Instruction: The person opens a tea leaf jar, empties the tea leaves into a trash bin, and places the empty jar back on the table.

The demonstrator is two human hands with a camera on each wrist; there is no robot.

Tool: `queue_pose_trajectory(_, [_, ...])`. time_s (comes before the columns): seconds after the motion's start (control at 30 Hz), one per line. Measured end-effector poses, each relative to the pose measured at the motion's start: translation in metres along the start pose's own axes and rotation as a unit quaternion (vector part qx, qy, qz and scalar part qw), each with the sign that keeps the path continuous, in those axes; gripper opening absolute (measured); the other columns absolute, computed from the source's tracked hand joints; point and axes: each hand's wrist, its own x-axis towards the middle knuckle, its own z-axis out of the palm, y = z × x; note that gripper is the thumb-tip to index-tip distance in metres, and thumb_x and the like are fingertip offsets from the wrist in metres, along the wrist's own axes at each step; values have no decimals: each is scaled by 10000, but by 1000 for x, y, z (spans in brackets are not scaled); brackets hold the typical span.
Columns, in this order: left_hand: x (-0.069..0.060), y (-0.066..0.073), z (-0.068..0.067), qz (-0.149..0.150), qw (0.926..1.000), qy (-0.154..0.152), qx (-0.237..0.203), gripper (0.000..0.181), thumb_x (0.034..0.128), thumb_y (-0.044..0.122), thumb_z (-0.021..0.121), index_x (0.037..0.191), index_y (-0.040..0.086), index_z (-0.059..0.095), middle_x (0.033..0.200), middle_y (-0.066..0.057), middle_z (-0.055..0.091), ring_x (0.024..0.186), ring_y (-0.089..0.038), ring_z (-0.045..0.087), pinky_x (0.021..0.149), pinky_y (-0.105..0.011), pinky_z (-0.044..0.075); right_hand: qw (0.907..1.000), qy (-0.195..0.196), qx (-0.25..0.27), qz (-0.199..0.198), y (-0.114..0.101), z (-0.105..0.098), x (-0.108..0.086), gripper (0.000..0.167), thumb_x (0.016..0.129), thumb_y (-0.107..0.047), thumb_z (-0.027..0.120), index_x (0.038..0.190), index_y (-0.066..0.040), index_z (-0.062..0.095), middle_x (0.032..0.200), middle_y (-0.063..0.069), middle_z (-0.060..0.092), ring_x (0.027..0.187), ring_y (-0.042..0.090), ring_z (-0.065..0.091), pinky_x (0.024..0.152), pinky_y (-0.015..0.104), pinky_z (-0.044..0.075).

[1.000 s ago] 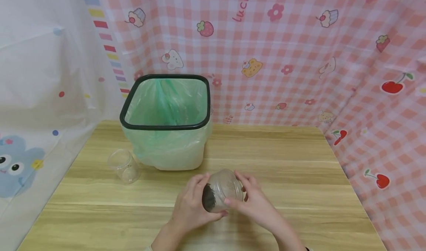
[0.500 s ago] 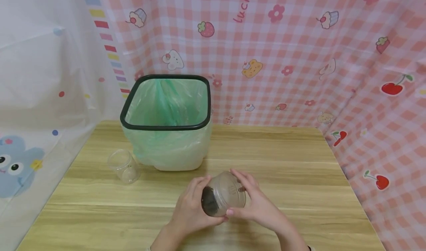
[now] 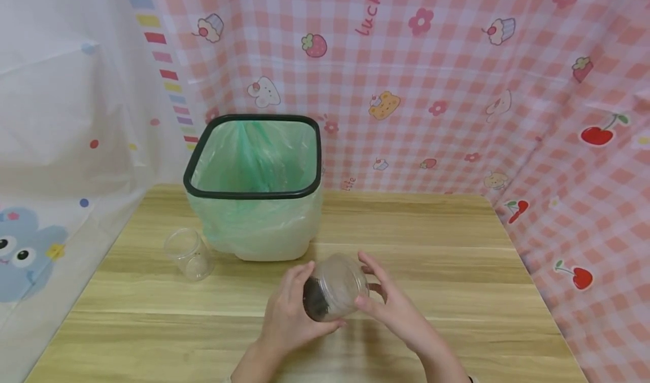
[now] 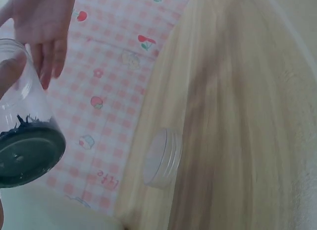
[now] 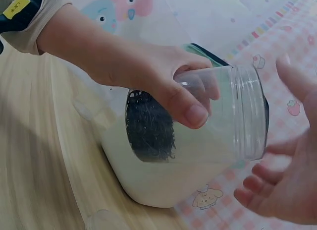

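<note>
A clear plastic jar (image 3: 345,284) is tilted above the table, its mouth end toward the right. Dark thin shreds (image 5: 147,128) lie gathered at its base end. My left hand (image 3: 289,315) grips the jar around its lower body, thumb and fingers on opposite sides. Beside the ridged mouth end is my right hand (image 3: 398,312); the right wrist view shows its fingers spread and apart from the rim. A clear, ridged, lid-like round piece (image 4: 162,158) stands on the table in the left wrist view; I cannot pick it out in the head view.
A bin (image 3: 264,230) with a dark rim and green liner stands at the back left. To its left is a small clear cup (image 3: 189,253). The wooden table (image 3: 431,242) meets a pink checked cloth (image 3: 345,78) behind and at the right.
My right hand's fingers, earlier against the mouth end of the jar, have spread away from it. The jar, still in my left hand, has turned and shifted slightly. Bin and cup stay put.
</note>
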Motion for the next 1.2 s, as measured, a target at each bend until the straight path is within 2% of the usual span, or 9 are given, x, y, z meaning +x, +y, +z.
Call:
queue_pose_trajectory(0.1, [1, -3, 1, 133, 9993, 211, 276, 1063, 417, 517, 882, 1224, -60, 499, 1122, -142, 553, 980, -249, 571, 801, -365, 506, 9971, 588, 25, 493, -4, 3, 2, 630, 898, -253, 621, 1434, -106, 324, 1369, 147, 365, 1185, 315, 361, 916, 454, 402])
queue_pose_trajectory(0.2, [2, -5, 1, 264, 9983, 308, 418, 1046, 442, 548, 863, 1213, -64, 510, 1114, -144, 557, 975, -253, 570, 794, -358, 503, 9934, 914, 11, 687, -6, 6, 4, 613, 883, -213, 639, 1406, -51, 365, 1308, 142, 417, 1126, 277, 377, 907, 391, 390])
queue_pose_trajectory(0.33, [3, -7, 1, 589, 9958, 343, 610, 1035, 453, 563, 854, 1209, -60, 519, 1107, -145, 558, 970, -262, 572, 802, -366, 501, 9903, 995, -256, 931, -8, 10, 6, 695, 843, -266, 688, 1402, -7, 364, 1297, 138, 412, 1056, 243, 415, 836, 337, 419])
queue_pose_trajectory(0.47, [2, -9, 3, 995, 9913, 339, 790, 1009, 452, 536, 857, 1203, -53, 528, 1109, -150, 563, 960, -275, 582, 813, -387, 501, 9851, 927, -565, 1332, -10, 17, 9, 799, 785, -352, 735, 1411, -24, 361, 1261, 127, 404, 971, 235, 442, 723, 308, 441])
queue_pose_trajectory(0.57, [1, -9, 4, 1164, 9894, 314, 813, 1014, 438, 516, 869, 1205, -53, 529, 1118, -157, 565, 962, -281, 584, 817, -396, 498, 9816, 926, -752, 1493, -9, 21, 11, 843, 759, -382, 752, 1415, -31, 357, 1213, 139, 409, 952, 239, 454, 683, 304, 450])
queue_pose_trajectory(0.73, [-3, -8, 5, 1116, 9906, 131, 775, 1056, 428, 536, 875, 1231, -45, 512, 1138, -155, 557, 983, -272, 577, 825, -392, 495, 9794, 1017, -882, 1505, -8, 25, 12, 867, 743, -391, 763, 1417, -34, 351, 1236, 131, 414, 971, 232, 450, 684, 298, 456])
queue_pose_trajectory(0.93, [-7, -9, 3, 846, 9945, -64, 618, 1033, 445, 548, 868, 1219, -34, 512, 1146, -147, 547, 999, -268, 566, 829, -397, 491, 9840, 887, -711, 1372, -8, 26, 10, 879, 723, -387, 777, 1423, -74, 349, 1288, 122, 399, 1011, 251, 445, 723, 333, 470])
queue_pose_trajectory(1.2, [-7, -8, 0, 745, 9964, -120, 397, 1041, 433, 534, 877, 1216, -41, 504, 1136, -142, 540, 983, -260, 569, 808, -387, 501, 9886, 801, -848, 952, -4, 23, 8, 856, 670, -288, 828, 1385, -91, 400, 1244, 91, 416, 979, 228, 466, 792, 366, 442])
